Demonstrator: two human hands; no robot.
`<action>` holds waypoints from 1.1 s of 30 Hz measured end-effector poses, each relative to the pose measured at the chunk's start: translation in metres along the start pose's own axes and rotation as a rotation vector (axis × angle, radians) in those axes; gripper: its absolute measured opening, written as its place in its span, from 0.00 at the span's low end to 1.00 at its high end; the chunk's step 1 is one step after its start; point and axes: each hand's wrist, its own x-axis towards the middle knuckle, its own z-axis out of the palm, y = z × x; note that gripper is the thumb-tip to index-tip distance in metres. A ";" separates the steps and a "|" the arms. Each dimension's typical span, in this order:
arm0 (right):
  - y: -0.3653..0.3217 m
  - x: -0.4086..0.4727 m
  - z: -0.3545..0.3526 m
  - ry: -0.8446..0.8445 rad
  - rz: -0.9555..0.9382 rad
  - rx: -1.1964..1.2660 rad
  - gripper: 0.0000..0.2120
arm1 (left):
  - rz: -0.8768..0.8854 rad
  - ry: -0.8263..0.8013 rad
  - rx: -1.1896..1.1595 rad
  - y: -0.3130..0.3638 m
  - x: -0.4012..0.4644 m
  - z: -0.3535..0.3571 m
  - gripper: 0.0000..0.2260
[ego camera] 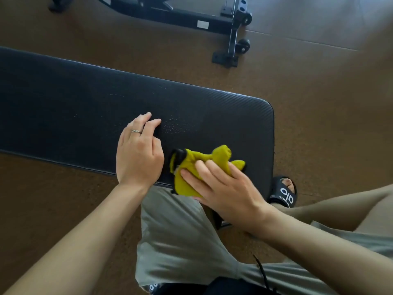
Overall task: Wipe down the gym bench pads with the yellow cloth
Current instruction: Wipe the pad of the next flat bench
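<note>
A long black bench pad (85, 107) runs from the left edge to the middle right, with small droplets on its surface near my hands. The bunched yellow cloth (204, 162) lies on the pad's near edge, partly over a black strap or clip. My right hand (225, 190) lies on the cloth with straight fingers, pressing it onto the pad. My left hand (138, 154) rests on the pad just left of the cloth, fingers loosely bent, a ring on one finger, holding nothing.
A second bench's black metal frame (212, 22) with small wheels stands on the brown floor behind the pad. My grey shorts (180, 241) and a foot in a black slide sandal (285, 192) are close to the pad's near right corner.
</note>
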 end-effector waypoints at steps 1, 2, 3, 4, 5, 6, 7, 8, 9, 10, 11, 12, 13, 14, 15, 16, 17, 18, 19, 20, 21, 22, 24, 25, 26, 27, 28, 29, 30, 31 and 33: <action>0.007 -0.016 0.000 0.005 -0.008 0.002 0.29 | -0.001 -0.006 0.003 0.000 0.000 0.000 0.21; 0.014 -0.033 0.000 -0.004 -0.022 -0.004 0.32 | -0.002 -0.010 0.004 0.000 0.000 0.000 0.21; 0.020 -0.048 -0.001 -0.017 -0.034 -0.015 0.33 | -0.004 -0.011 0.005 0.000 0.000 0.000 0.21; 0.027 -0.060 -0.003 -0.028 -0.038 -0.026 0.34 | -0.006 -0.010 0.006 0.000 0.000 0.000 0.21; 0.031 -0.067 -0.005 -0.038 -0.037 -0.033 0.34 | -0.009 -0.007 0.006 0.000 0.000 0.000 0.21; 0.033 -0.069 -0.006 -0.052 -0.033 -0.034 0.35 | -0.013 -0.004 0.004 0.001 0.000 0.000 0.21; 0.033 -0.064 -0.007 -0.061 -0.033 -0.036 0.35 | -0.019 0.001 0.000 0.001 0.000 0.000 0.21; 0.030 -0.054 -0.007 -0.061 -0.035 -0.042 0.36 | -0.026 0.006 -0.009 0.002 0.000 0.000 0.21; 0.026 -0.040 -0.006 -0.052 -0.042 -0.051 0.36 | -0.034 0.010 -0.020 0.003 0.001 0.000 0.21; 0.019 -0.022 -0.006 -0.034 -0.050 -0.047 0.34 | -0.039 0.013 -0.027 0.003 0.001 0.000 0.21; 0.010 -0.004 -0.004 -0.006 -0.060 -0.032 0.31 | -0.040 0.014 -0.027 0.003 0.001 0.000 0.21; 0.001 0.015 -0.002 0.027 -0.064 -0.011 0.28 | -0.036 0.012 -0.025 0.002 0.000 -0.001 0.21; -0.009 0.032 0.000 0.050 -0.056 0.009 0.25 | -0.031 0.010 -0.029 0.001 0.001 0.000 0.20; -0.017 0.044 0.001 0.055 -0.039 0.023 0.24 | -0.032 0.012 -0.042 -0.001 0.002 0.000 0.20; -0.023 0.052 0.002 0.048 -0.024 0.032 0.25 | -0.040 0.016 -0.061 -0.002 0.003 0.000 0.19; -0.025 0.054 0.003 0.038 -0.014 0.039 0.26 | -0.048 0.021 -0.074 -0.002 0.004 0.000 0.18; -0.023 0.052 0.003 0.027 -0.011 0.052 0.27 | -0.050 0.024 -0.077 -0.002 0.005 0.000 0.17; -0.019 0.046 0.002 0.015 -0.013 0.068 0.28 | -0.049 0.024 -0.071 -0.001 0.005 0.000 0.17; -0.012 0.037 0.000 0.004 -0.015 0.085 0.28 | -0.046 0.024 -0.066 -0.001 0.004 0.000 0.17; -0.004 0.025 -0.002 -0.015 -0.012 0.097 0.29 | -0.043 0.024 -0.065 0.000 0.004 0.000 0.17; 0.007 0.010 -0.005 -0.043 -0.006 0.100 0.29 | -0.043 0.024 -0.066 0.000 0.003 0.000 0.17; 0.020 -0.007 -0.007 -0.079 0.005 0.100 0.30 | -0.043 0.025 -0.064 0.000 0.003 0.000 0.17; 0.045 -0.039 -0.013 -0.138 0.058 0.123 0.31 | -0.049 0.027 -0.050 0.002 0.002 0.001 0.17; 0.055 -0.050 -0.015 -0.166 0.088 0.146 0.32 | -0.052 0.032 -0.039 0.003 0.002 0.001 0.17; 0.060 -0.053 -0.017 -0.188 0.104 0.169 0.32 | -0.054 0.038 -0.028 0.004 0.001 0.002 0.16; 0.062 -0.050 -0.017 -0.203 0.105 0.185 0.33 | -0.052 0.043 -0.020 0.004 0.002 0.002 0.16; 0.061 -0.041 -0.016 -0.212 0.098 0.201 0.33 | -0.047 0.044 -0.017 0.004 0.002 0.003 0.16; 0.059 -0.028 -0.014 -0.214 0.087 0.222 0.33 | -0.043 0.044 -0.015 0.004 0.002 0.003 0.16; 0.056 -0.012 -0.011 -0.213 0.072 0.252 0.33 | -0.042 0.044 -0.012 0.004 0.002 0.003 0.16; 0.057 0.008 -0.007 -0.207 0.053 0.286 0.32 | -0.042 0.044 -0.009 0.003 0.002 0.003 0.16; 0.064 0.049 0.007 -0.183 0.028 0.324 0.31 | -0.040 0.044 -0.002 0.003 0.002 0.002 0.17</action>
